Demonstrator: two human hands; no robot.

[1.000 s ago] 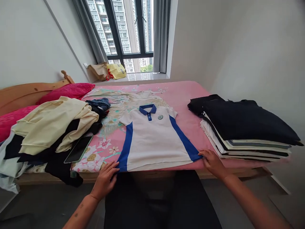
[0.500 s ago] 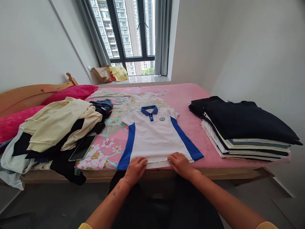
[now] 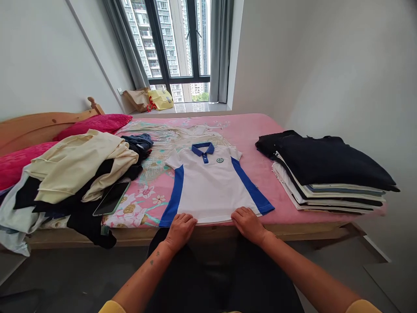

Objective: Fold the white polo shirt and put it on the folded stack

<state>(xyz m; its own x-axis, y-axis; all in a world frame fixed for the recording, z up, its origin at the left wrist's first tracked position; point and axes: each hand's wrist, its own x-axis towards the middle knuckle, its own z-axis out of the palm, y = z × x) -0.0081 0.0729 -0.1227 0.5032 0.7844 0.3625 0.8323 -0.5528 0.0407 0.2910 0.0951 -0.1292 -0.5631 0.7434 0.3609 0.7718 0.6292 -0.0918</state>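
Observation:
A white polo shirt (image 3: 211, 184) with blue side panels and a blue collar lies spread face up on the bed, its collar toward the window. At the left part of its bottom hem, my left hand (image 3: 180, 229) is closed on the fabric. My right hand (image 3: 248, 224) grips the same hem farther right. Between both hands the hem runs nearly straight along the bed's front edge. The fingertips rest on top of the cloth, and my thumbs are mostly hidden.
Left of the shirt is a loose heap of clothes (image 3: 74, 165), with a phone (image 3: 112, 199) at its edge. A stack of folded clothes (image 3: 329, 169) stands on the right. Pink pillows (image 3: 94, 124) lie by the wooden headboard (image 3: 42, 126). Bags (image 3: 161, 100) sit on the windowsill.
The shirt's front hem has come down toward the bed edge, covering the white strip that showed beneath it. Both hands stay at the hem; the left has shifted slightly left.

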